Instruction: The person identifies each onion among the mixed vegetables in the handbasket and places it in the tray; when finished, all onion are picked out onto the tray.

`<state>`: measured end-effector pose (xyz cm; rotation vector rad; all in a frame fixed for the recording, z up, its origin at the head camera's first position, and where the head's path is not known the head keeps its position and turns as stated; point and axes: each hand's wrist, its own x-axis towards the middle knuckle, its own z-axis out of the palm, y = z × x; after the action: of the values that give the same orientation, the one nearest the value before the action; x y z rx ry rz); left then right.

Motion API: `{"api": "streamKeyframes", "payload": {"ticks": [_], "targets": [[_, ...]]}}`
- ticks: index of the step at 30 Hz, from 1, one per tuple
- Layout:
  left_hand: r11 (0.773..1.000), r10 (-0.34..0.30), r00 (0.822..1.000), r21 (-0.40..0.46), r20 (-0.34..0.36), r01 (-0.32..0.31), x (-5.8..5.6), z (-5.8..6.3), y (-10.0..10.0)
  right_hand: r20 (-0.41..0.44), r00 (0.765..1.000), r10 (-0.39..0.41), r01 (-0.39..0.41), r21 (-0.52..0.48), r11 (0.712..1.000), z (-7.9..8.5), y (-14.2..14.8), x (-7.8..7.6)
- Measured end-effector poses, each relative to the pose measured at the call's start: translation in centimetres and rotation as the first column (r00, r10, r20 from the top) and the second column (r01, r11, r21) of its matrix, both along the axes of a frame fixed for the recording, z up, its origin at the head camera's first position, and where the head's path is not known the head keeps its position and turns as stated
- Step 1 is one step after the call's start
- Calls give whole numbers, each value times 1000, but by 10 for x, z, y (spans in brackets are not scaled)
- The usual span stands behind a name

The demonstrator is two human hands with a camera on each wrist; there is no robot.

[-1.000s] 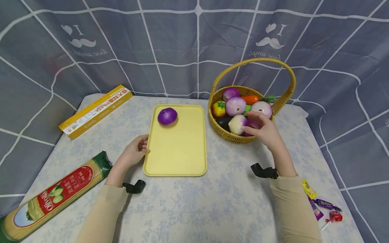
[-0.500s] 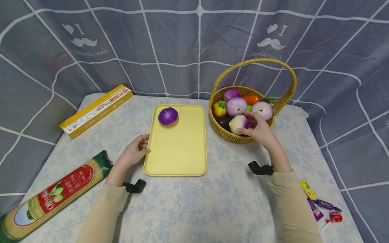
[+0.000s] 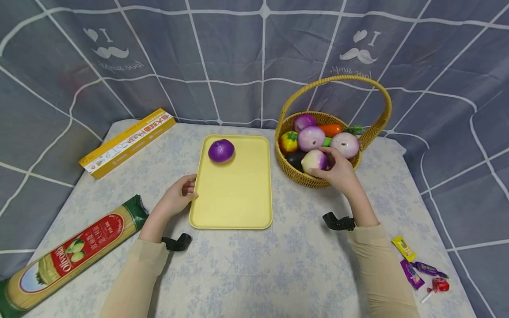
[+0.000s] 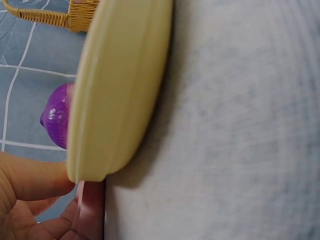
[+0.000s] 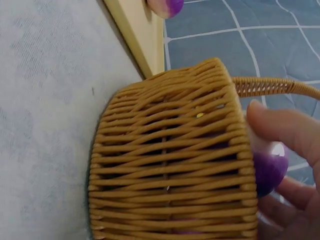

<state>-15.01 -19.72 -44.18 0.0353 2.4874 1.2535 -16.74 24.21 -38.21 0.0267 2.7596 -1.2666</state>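
In the head view my right hand (image 3: 337,171) curls round a white-and-purple turnip (image 3: 312,160) at the front of a wicker basket (image 3: 301,178). In the right wrist view, the thumb and fingers of the right hand (image 5: 295,165) lie on either side of the turnip's purple part (image 5: 270,171), just past the basket rim. My left hand (image 3: 178,195) pinches the left edge of a yellow tray (image 3: 234,198), thumb at the rim and fingers lower, as the left wrist view of the hand (image 4: 37,195) shows. A purple onion (image 3: 221,151) sits at the tray's back left.
Pale purple onions (image 3: 311,138), a carrot (image 3: 330,130) and a yellow pepper (image 3: 289,142) fill the basket under its tall handle (image 3: 338,78). A pasta box (image 3: 131,142) and spaghetti pack (image 3: 75,256) lie left. Several candies (image 3: 412,274) lie right.
My right hand has moved slightly left and closed its fingers round the turnip. The left hand stays at the tray's edge.
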Motion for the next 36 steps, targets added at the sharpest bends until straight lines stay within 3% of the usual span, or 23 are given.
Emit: {"api": "streamKeyframes", "payload": {"ticks": [8, 14, 20, 29, 36], "targets": [[1000, -4, 1000, 2, -4, 4, 0, -1, 0, -45, 999, -29, 26, -73, 997, -1, 1, 3], [1000, -6, 1000, 4, -7, 6, -2, -1, 0, -57, 997, -54, 45, -145, 988, 12, -3, 5], [1000, -4, 1000, 7, -8, 4, -4, 1, 1, -81, 996, -32, 13, -220, 976, 22, -15, 1], [1000, -5, 1000, -2, 4, 5, -1, 0, 2, -73, 997, -3, -25, -369, 929, 20, -47, -10], [1000, -3, 1000, 1, 2, 3, 0, 1, 1, -83, 996, 35, -71, -482, 873, 11, -81, -19]]}}
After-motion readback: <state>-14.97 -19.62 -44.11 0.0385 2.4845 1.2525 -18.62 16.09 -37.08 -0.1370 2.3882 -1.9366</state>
